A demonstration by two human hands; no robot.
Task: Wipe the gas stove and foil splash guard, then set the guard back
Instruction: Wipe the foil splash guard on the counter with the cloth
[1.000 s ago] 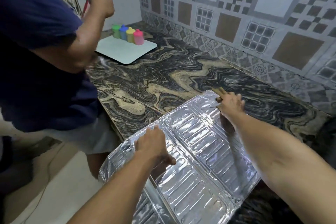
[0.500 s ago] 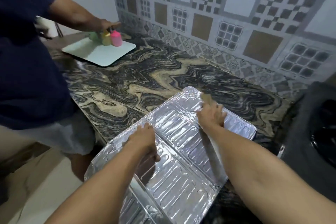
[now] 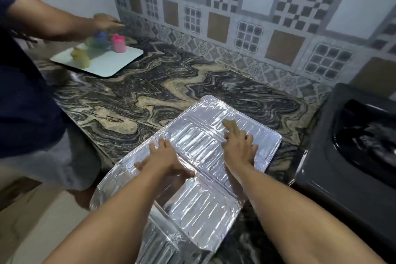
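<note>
foil splash guard [image 3: 199, 206], ribbed, shiny, flat under left hand [image 3: 165, 159]; right hand [image 3: 237, 146] grip on tan cloth [image 3: 229, 124]

At the far left we see a white tray [image 3: 120, 62] lying on the swirled dark-and-tan marble counter [image 3: 171, 90], with a pink bottle [image 3: 118, 43] standing upright on it beside blurred yellow [image 3: 80, 58], green and blue ones. A second person in a navy shirt [image 3: 23, 96] stands at the left, one arm stretched over those bottles. A patterned tile wall [image 3: 235, 6] runs along the far side.
</note>
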